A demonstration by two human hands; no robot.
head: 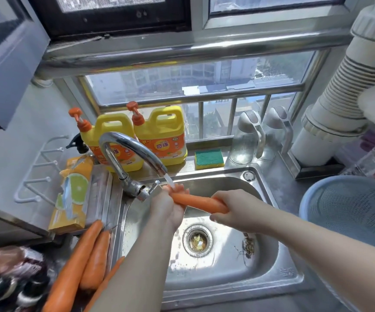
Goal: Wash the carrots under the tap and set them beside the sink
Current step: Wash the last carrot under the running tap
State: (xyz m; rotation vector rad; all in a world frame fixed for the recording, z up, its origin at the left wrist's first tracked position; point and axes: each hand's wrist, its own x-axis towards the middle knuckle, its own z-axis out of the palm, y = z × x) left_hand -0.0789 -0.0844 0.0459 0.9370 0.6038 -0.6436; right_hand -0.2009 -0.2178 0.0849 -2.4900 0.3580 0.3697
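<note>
Carrot (pixel 198 202) over the sink (pixel 272 273), narrow end under the tap (pixel 132 154) stream, left hand (pixel 168 206) gripping that end, right hand (pixel 233 210) the thick end — best to rotate it and rub along the length.

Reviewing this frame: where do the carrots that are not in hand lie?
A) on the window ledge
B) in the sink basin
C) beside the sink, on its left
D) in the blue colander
C: the other carrots lie along the left rim of the sink, outside the basin, while the left hand and right hand grip the held carrot under the tap.
</note>
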